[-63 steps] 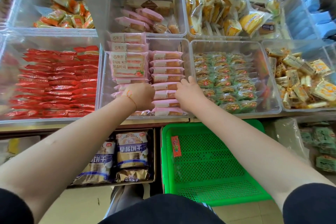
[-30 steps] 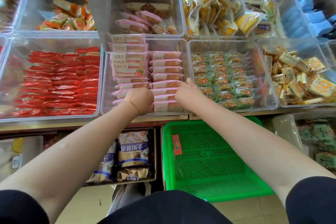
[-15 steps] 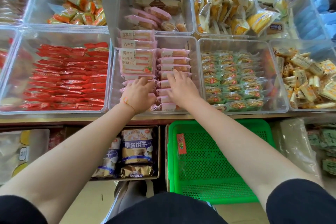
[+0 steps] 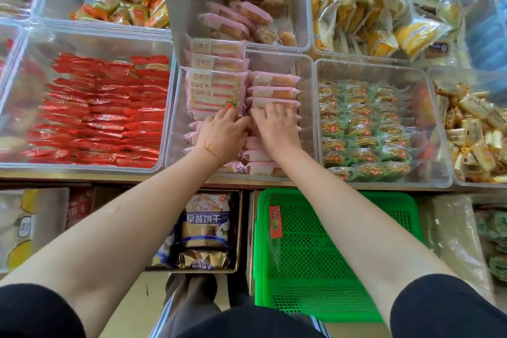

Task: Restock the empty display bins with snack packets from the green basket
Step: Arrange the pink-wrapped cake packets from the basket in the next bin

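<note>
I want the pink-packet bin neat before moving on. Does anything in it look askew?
Yes. One large pink packet lies flat, face up, on the left row, while the packets around it stand on edge in rows. Both the left hand and right hand rest just below it.

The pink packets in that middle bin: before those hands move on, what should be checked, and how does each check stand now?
1. Both hands on the pink packets: ok, left hand and right hand rest there, fingers spread.
2. Packets gripped: cannot tell.
3. Rows tidy: ok at the back, hidden under the hands.
4. Room left in the middle bin: ok, back part bare.
5. Green basket stocked: not ok, only one red packet.
</note>
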`<state>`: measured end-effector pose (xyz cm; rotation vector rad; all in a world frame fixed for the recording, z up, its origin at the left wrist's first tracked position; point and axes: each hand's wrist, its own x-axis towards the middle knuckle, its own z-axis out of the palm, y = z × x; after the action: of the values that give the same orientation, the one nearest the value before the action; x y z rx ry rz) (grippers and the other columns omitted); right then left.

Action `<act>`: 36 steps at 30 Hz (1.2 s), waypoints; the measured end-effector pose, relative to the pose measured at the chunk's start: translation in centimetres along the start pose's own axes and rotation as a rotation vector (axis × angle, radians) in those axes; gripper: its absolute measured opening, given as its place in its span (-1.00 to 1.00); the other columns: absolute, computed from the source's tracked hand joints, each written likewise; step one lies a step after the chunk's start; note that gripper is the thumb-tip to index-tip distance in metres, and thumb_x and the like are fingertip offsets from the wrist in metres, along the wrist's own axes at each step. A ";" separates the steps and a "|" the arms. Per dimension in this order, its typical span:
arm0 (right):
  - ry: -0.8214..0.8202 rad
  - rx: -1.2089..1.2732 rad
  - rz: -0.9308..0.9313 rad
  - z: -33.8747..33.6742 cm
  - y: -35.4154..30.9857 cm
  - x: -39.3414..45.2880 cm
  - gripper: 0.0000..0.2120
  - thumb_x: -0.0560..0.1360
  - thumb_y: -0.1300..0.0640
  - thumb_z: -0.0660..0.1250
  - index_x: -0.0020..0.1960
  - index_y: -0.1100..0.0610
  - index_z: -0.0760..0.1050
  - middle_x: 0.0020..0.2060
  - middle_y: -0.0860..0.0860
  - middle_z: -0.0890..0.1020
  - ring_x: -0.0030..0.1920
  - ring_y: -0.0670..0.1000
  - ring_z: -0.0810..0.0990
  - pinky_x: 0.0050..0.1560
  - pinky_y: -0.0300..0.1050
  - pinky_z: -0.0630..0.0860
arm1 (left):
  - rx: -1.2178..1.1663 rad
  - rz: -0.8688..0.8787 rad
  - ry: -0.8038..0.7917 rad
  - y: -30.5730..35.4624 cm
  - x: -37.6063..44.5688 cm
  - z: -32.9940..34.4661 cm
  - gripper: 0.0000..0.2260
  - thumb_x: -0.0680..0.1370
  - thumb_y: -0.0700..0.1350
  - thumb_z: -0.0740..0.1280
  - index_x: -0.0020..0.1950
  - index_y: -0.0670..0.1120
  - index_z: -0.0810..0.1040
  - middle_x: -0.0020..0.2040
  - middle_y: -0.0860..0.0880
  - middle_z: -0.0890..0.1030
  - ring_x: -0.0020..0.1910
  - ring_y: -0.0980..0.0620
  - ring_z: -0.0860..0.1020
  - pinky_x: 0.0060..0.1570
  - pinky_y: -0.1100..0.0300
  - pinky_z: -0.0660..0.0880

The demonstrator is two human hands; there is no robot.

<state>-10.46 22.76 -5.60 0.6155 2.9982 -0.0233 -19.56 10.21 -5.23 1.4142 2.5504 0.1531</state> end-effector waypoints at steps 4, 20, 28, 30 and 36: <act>0.045 0.073 -0.040 0.5 0.0 0.7 -0.74 0.42 0.17 0.46 0.09 0.09 0.54 -0.05 0.15 0.56 0.03 0.20 0.53 -0.09 0.03 0.43 | -0.032 -0.046 -0.015 -0.4 0.9 -0.2 -0.74 0.56 0.08 0.26 0.12 -0.06 0.56 0.09 -0.15 0.50 0.12 -0.21 0.46 -0.01 -0.08 0.44; -0.225 -0.042 0.004 2.5 2.5 2.4 -0.11 0.52 -0.46 -0.15 0.55 0.04 -0.48 0.55 0.20 -0.35 0.55 0.18 -0.36 0.50 0.17 -0.34 | -0.089 -0.034 -0.014 -0.7 0.1 0.8 -0.63 0.54 0.13 0.21 0.21 -0.09 0.45 0.15 -0.12 0.50 0.14 -0.17 0.46 0.09 -0.07 0.44; -0.214 0.160 -0.007 1.1 2.3 2.1 -0.06 0.49 -0.48 -0.03 0.60 0.04 -0.33 0.57 0.15 -0.29 0.57 0.15 -0.32 0.55 0.17 -0.27 | -0.189 -0.049 0.005 -1.3 -0.5 0.2 -0.67 0.58 0.02 0.15 0.23 -0.12 0.48 0.19 -0.14 0.52 0.15 -0.19 0.47 0.13 -0.10 0.45; -0.279 0.176 -0.057 0.8 2.4 0.4 0.05 0.41 -0.56 0.00 0.59 0.04 -0.36 0.56 0.13 -0.33 0.56 0.12 -0.36 0.54 0.16 -0.29 | -0.189 -0.055 0.030 -2.3 -1.3 -0.1 -0.59 0.55 0.07 0.06 0.18 -0.14 0.52 0.16 -0.15 0.54 0.12 -0.19 0.49 0.09 -0.12 0.47; -0.321 -0.043 -0.045 -0.2 3.1 0.2 -0.13 0.55 -0.41 -0.01 0.61 0.06 -0.26 0.58 0.19 -0.19 0.58 0.19 -0.22 0.56 0.19 -0.17 | -0.018 0.014 -0.056 -4.7 -3.5 -0.2 -0.54 0.57 0.07 -0.01 0.24 -0.13 0.53 0.24 -0.13 0.55 0.21 -0.17 0.51 0.18 -0.08 0.42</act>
<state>-9.47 25.67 -5.41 0.4868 2.6941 -0.0553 -21.66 4.80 -5.48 1.4103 2.4882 0.1373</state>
